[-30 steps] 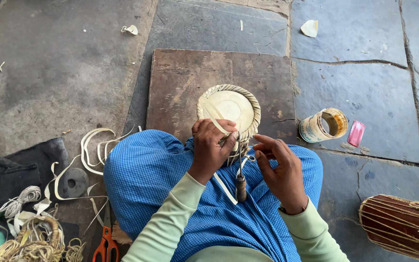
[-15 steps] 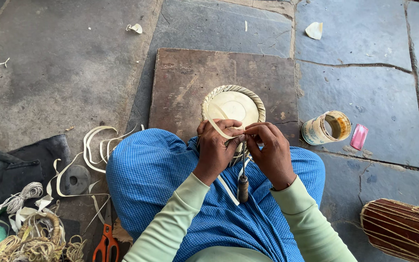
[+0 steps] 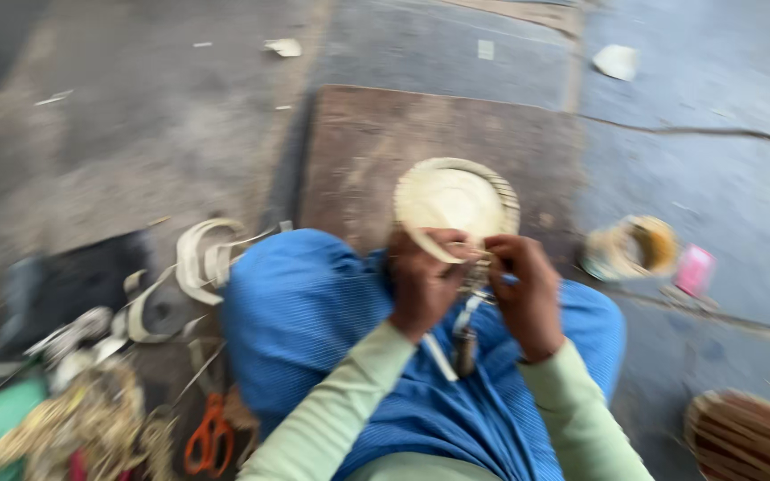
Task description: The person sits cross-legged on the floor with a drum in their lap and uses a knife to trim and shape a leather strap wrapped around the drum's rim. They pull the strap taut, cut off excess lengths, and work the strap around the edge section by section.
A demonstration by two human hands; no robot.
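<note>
The left hand [image 3: 425,289] and right hand [image 3: 523,294] now meet at the near rim of the round woven disc [image 3: 452,203], which stands tilted over the lap, just above the blue cloth [image 3: 314,330] covering the knees. A second ago the right hand was off to the side, apart from the disc; it has closed in, so both hands now work the same spot on the rim. The left grip is closed on the disc's lower edge, a pale strip [image 3: 430,245] curving under its fingers. The right grip pinches something small at the rim; motion blur hides exactly what. A dark-handled tool [image 3: 465,347] hangs below the hands against the cloth.

The camera has also dipped and moved closer, blurring the whole view. Behind the disc lies a brown board [image 3: 376,142] on the stone floor [image 3: 697,169]. To the right stand an open tin [image 3: 630,249] and a pink object [image 3: 694,270]; a ribbed basket [image 3: 746,436] sits at the lower right. On the left lie loose pale strips [image 3: 198,258] and orange scissors [image 3: 209,436].
</note>
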